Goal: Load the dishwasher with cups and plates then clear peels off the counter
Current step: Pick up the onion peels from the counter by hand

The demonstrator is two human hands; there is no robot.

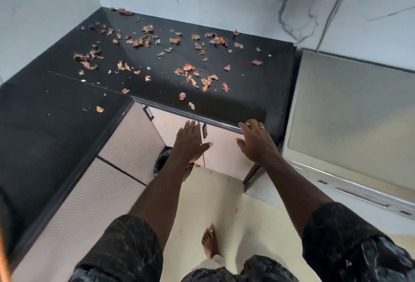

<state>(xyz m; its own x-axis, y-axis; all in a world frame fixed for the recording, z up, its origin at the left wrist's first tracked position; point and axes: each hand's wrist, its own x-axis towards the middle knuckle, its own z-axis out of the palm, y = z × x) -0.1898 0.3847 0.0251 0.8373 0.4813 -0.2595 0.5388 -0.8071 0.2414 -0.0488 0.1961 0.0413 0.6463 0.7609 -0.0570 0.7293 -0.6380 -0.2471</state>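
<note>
Orange and pink peels (190,72) lie scattered over the black counter (247,93), from the back corner to near the front edge. My left hand (189,141) is held flat and open just below the counter's front edge, holding nothing. My right hand (256,140) is also open, its fingertips touching the counter's front edge, a ring on one finger. No cups or plates are in view.
A grey-topped white appliance (350,111) stands to the right of the counter. Pale cabinet doors (134,142) run below the counter. A black bin bag (162,162) sits on the floor behind my left forearm. A few peel bits lie on the cream floor (224,196).
</note>
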